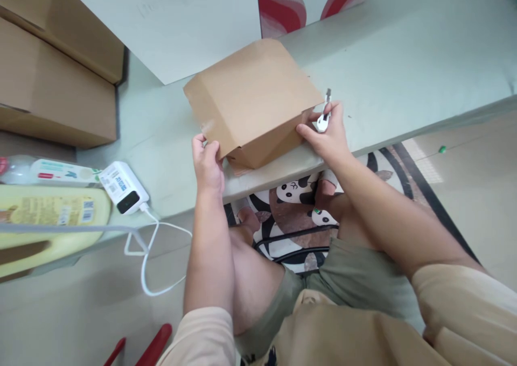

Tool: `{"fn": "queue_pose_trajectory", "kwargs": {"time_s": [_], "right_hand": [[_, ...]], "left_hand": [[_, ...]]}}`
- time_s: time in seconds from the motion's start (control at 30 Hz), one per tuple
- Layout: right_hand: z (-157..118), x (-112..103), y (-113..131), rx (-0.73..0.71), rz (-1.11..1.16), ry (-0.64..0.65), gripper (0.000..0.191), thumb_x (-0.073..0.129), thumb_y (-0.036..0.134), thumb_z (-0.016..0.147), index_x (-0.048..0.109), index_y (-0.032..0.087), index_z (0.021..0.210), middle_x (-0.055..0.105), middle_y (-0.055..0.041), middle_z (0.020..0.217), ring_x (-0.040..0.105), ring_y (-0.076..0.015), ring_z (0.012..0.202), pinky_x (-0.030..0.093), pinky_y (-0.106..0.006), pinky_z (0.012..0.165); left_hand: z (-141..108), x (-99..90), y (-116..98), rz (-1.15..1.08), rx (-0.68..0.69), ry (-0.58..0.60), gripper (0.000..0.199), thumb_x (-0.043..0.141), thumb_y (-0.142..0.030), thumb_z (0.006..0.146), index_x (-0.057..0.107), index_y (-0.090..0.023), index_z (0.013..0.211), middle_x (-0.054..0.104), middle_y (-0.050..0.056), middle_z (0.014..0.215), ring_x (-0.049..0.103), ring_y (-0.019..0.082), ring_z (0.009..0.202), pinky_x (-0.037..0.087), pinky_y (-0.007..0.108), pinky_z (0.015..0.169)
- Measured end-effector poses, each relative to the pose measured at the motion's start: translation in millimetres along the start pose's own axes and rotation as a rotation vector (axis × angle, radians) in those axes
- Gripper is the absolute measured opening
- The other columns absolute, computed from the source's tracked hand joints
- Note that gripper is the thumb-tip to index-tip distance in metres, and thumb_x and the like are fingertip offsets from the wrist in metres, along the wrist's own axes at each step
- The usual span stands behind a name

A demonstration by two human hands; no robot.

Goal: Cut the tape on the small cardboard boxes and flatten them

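A brown cardboard box (pixel 258 97) sits at the table's near edge, its broad lid panel facing up and tilted. My left hand (pixel 208 161) is closed on the lid's near left corner, thumb and fingers pinching the flap. At the box's right side is my right hand (pixel 329 134), with a small white utility knife (pixel 323 119) held in its fingers, the metal blade end pointing up and away. The right thumb and a fingertip also touch the box's side wall. The inside of the box is hidden.
Behind stand a large white carton (pixel 194 21) and a red-and-white carton (pixel 291 5). Left are stacked brown boxes (pixel 52 81), a clear bottle (pixel 60 171), a yellow jug (pixel 72 207) and a white device (pixel 124 187) with a cable (pixel 151 237) hanging over the table edge.
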State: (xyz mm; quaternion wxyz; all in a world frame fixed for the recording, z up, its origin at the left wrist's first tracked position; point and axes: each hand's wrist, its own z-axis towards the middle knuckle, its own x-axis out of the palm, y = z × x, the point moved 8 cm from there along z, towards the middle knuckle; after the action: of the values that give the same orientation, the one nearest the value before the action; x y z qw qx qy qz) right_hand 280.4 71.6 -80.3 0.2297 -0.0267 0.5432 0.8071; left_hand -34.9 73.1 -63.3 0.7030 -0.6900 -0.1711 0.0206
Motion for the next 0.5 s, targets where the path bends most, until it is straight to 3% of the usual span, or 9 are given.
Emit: {"fn": "queue_pose_trajectory", "kwargs": {"time_s": [0.17,0.33,0.43,0.5], "right_hand": [[2.2,-27.3,-3.3,-0.051,-0.020,-0.203,0.038,0.061,0.054,0.092,0.039,0.028,0.107,0.053,0.0042,0.082,0.058,-0.0143,0.069,0.052,-0.032,0.065],[3.3,-36.1,1.1,-0.052,0.046,-0.251,0.032,0.049,0.057,0.097,0.043,0.028,0.108,0.053,0.0016,0.088,0.063,-0.0165,0.080,0.051,-0.033,0.069],[0.2,-44.1,8.0,0.047,0.069,-0.301,0.030,0.052,0.054,0.095,0.045,0.028,0.107,0.054,-0.0001,0.092,0.063,-0.0185,0.089,0.051,-0.036,0.075],[-1.7,-51.0,12.6,0.110,0.092,-0.334,0.027,0.054,0.051,0.093,0.045,0.028,0.102,0.052,-0.0001,0.090,0.062,-0.0188,0.089,0.051,-0.036,0.077]], "left_hand": [[-5.2,1.2,-6.0,0.031,0.018,-0.031,0.038,0.080,-0.046,0.069,0.054,-0.024,0.087,0.065,-0.002,0.079,0.063,0.014,0.067,0.047,0.024,0.056],[-3.4,3.2,-4.0,0.075,-0.033,0.012,0.019,0.069,-0.036,0.076,0.057,-0.021,0.076,0.051,-0.003,0.060,0.050,0.011,0.049,0.039,0.022,0.045],[1.8,0.2,-3.5,0.193,0.019,0.008,0.012,0.068,-0.030,0.075,0.063,-0.021,0.083,0.065,0.001,0.078,0.064,0.014,0.070,0.051,0.023,0.061],[4.9,0.6,-3.0,0.317,0.076,0.034,0.030,0.078,-0.028,0.068,0.066,-0.022,0.095,0.072,0.004,0.103,0.068,0.018,0.096,0.055,0.026,0.081]]}}
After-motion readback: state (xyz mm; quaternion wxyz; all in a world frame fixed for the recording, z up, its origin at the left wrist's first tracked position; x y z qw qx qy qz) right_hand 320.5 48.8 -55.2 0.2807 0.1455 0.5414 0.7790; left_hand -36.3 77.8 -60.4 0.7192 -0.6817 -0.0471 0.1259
